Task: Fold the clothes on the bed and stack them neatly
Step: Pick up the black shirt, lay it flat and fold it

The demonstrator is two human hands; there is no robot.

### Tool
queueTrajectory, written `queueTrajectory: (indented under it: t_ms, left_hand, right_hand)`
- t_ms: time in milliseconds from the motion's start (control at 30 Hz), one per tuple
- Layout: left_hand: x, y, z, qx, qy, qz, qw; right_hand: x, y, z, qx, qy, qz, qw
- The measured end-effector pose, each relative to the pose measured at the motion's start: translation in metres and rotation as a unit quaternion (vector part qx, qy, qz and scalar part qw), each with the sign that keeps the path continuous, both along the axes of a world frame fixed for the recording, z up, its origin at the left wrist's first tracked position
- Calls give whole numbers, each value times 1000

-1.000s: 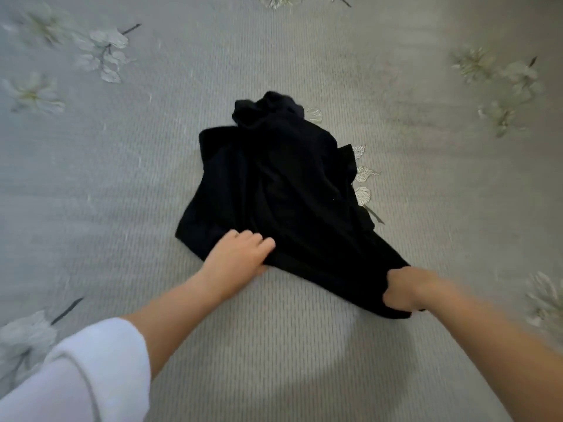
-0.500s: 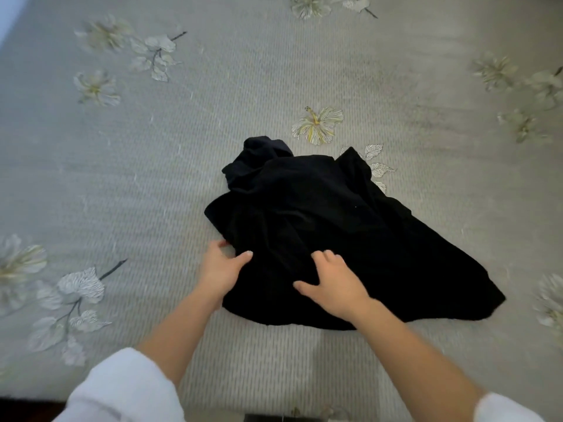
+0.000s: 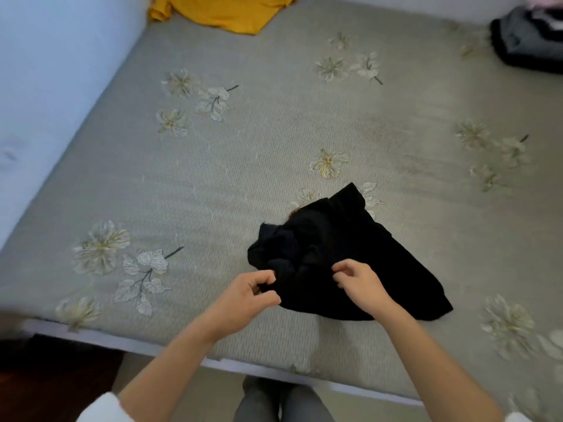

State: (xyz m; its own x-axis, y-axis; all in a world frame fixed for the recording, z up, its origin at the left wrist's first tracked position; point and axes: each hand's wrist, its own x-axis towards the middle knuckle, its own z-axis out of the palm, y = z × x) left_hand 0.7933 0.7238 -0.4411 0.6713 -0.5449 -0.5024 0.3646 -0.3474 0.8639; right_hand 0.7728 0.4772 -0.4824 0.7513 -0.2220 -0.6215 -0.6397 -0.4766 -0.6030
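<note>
A black garment [image 3: 359, 257] lies bunched and creased on the grey flowered bed cover [image 3: 243, 184], near the front edge. My left hand [image 3: 246, 296] pinches its near left edge between thumb and curled fingers. My right hand [image 3: 361, 284] has its fingers curled into the cloth at the near middle. The garment's left part is crumpled into folds; its right corner lies flat and points right.
A yellow garment [image 3: 225, 10] lies at the far edge of the bed. A pile of dark and grey clothes [image 3: 530, 41] sits at the far right corner. A pale blue wall [image 3: 45, 71] runs along the left. The bed's front edge [image 3: 170, 348] is just below my hands.
The view has pulled back, showing more of the bed. Both hands went from lying flat on the black garment to pinching its near edge, and the cloth has bunched up on the left.
</note>
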Motion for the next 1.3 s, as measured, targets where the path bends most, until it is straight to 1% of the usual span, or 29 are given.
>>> queueTrajectory:
  t_ms: [67, 167, 233, 300, 367, 400, 467, 533, 600, 633, 667, 700, 733, 767, 800, 867, 900, 967, 1000, 1033, 1067, 1100, 1133, 1167, 1200, 1267, 1300]
  left_hand:
    - [-1, -3, 33, -59, -6, 9, 998]
    - [7, -2, 81, -132, -15, 19, 991]
    - [15, 0, 109, -182, -7, 34, 983]
    - [21, 1, 137, -238, 24, 67, 969]
    - [25, 1, 164, -281, 57, 109, 952]
    - [26, -1, 178, -300, 63, 122, 944]
    - [28, -3, 202, -324, 62, 141, 933]
    - [32, 0, 222, -336, 45, 168, 926]
    - [37, 7, 239, -349, 22, 193, 917]
    - [38, 12, 247, -353, 8, 206, 913]
    - [40, 16, 255, -361, -5, 216, 907]
    - [42, 22, 259, -367, -14, 232, 901]
    - [43, 25, 264, -376, -19, 242, 894]
    - [43, 25, 268, -395, -14, 250, 884]
    - [44, 23, 272, -415, -4, 251, 874]
    - [44, 18, 272, -435, 13, 251, 865]
    - [42, 13, 272, -438, 10, 247, 864]
    - [37, 2, 275, -441, 4, 237, 865]
    - [33, -2, 278, -449, 0, 238, 861]
    - [31, -5, 282, -464, 2, 243, 852]
    - [29, -7, 286, -476, 7, 252, 842]
    - [27, -7, 289, -481, 7, 260, 837]
    - [25, -7, 293, -479, 3, 270, 835]
    - [25, -5, 294, -474, -4, 276, 836]
    - [26, -2, 295, -475, -3, 279, 834]
    - [32, 9, 291, -474, 5, 285, 833]
    - [37, 16, 286, -474, 7, 288, 832]
  right_hand:
    - [7, 8, 22, 3, -54, 4, 999]
    - [17, 23, 59, 32, -125, 9, 992]
    - [22, 28, 82, 52, -166, 29, 984]
    - [33, 30, 96, 45, -188, 77, 978]
    - [45, 28, 110, 6, -199, 170, 965]
    - [49, 27, 116, -5, -193, 219, 956]
    - [52, 26, 130, 7, -185, 271, 944]
    - [48, 28, 154, 80, -164, 269, 946]
    - [38, 19, 179, 154, -179, 221, 946]
    - [34, 11, 188, 204, -186, 198, 941]
    - [28, 3, 196, 252, -169, 189, 934]
    - [22, -5, 201, 312, -122, 195, 922]
    - [15, -10, 205, 339, -61, 206, 916]
    - [11, -15, 204, 333, -19, 223, 916]
    - [8, -16, 201, 291, -4, 233, 928]
    - [8, -9, 191, 177, -62, 182, 965]
    - [9, -2, 185, 157, -91, 149, 972]
    - [9, 13, 179, 163, -131, 137, 968]
    - [9, 21, 172, 151, -152, 142, 966]
    - [9, 28, 163, 148, -170, 126, 966]
    - [9, 33, 160, 169, -168, 86, 968]
    - [10, 35, 160, 210, -168, 33, 963]
    - [13, 36, 162, 264, -158, 4, 952]
    - [16, 37, 166, 302, -158, 13, 940]
    - [19, 36, 173, 301, -160, 59, 938]
    - [21, 34, 187, 265, -160, 185, 933]
    - [22, 30, 191, 245, -158, 226, 930]
